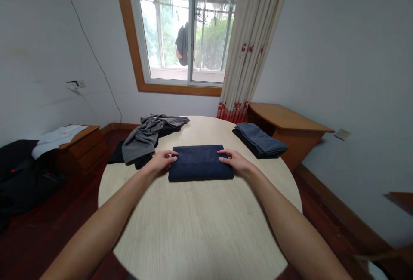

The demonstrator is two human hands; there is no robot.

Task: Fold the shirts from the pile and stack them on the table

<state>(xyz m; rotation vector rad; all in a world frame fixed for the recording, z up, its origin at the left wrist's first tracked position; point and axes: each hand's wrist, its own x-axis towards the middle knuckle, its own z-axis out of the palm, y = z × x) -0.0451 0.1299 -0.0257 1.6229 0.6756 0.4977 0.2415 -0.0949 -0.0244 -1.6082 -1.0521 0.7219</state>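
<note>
A dark navy cloth, folded into a flat rectangle, lies on the pale round table. My left hand grips its left edge, the thumb and fingertips at the cloth's side. At the right edge my right hand has its thumb and index finger on top of the cloth, the other fingers hidden beside it. Crumpled grey and black clothes lie at the table's back left. Toward the back right sits a folded stack of blue-grey cloth with black cloth beneath.
A wooden desk stands behind the table at the right, beside a long curtain. To the left are a low wooden cabinet with white cloth on it and a black bag on the floor.
</note>
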